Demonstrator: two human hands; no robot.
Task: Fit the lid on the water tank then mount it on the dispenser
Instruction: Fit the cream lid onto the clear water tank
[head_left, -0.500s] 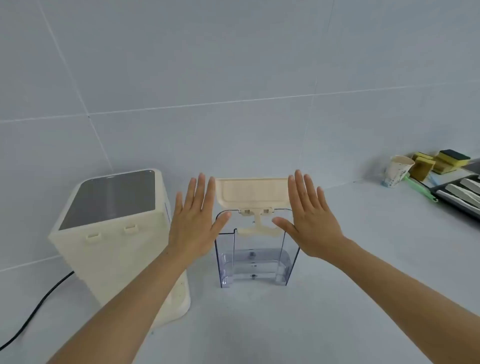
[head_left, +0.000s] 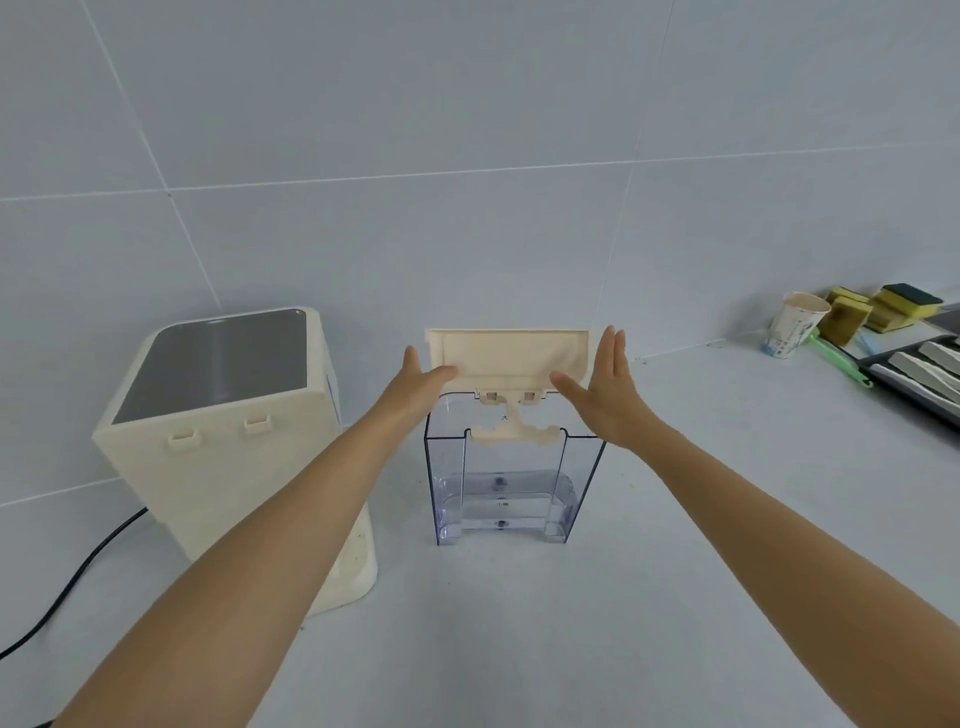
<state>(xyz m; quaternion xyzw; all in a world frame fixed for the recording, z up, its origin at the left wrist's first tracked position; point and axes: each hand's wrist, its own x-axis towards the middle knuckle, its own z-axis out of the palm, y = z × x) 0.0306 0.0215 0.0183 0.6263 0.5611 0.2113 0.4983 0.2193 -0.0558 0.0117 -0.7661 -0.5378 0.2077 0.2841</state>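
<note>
A clear plastic water tank (head_left: 511, 488) stands upright on the counter in the middle. Its cream lid (head_left: 506, 356) is tilted up behind the tank's top, joined at the hinge tabs. My left hand (head_left: 415, 384) is at the lid's left edge, its thumb resting on the lid's lower left corner. My right hand (head_left: 605, 389) is at the lid's right edge, fingers straight, thumb on the lower right corner. The cream dispenser (head_left: 228, 441) with a dark grey top stands to the left of the tank.
A black power cord (head_left: 78, 577) runs from the dispenser to the left front. At the far right stand a paper cup (head_left: 795, 325), stacked sponges (head_left: 878, 309), a green-handled tool (head_left: 839, 358) and a dark tray (head_left: 919, 371). A tiled wall rises behind.
Both hands have turned from flat, palms-forward in front of the tank to edge-on at the lid's two sides, thumbs touching it. The view has moved closer.
</note>
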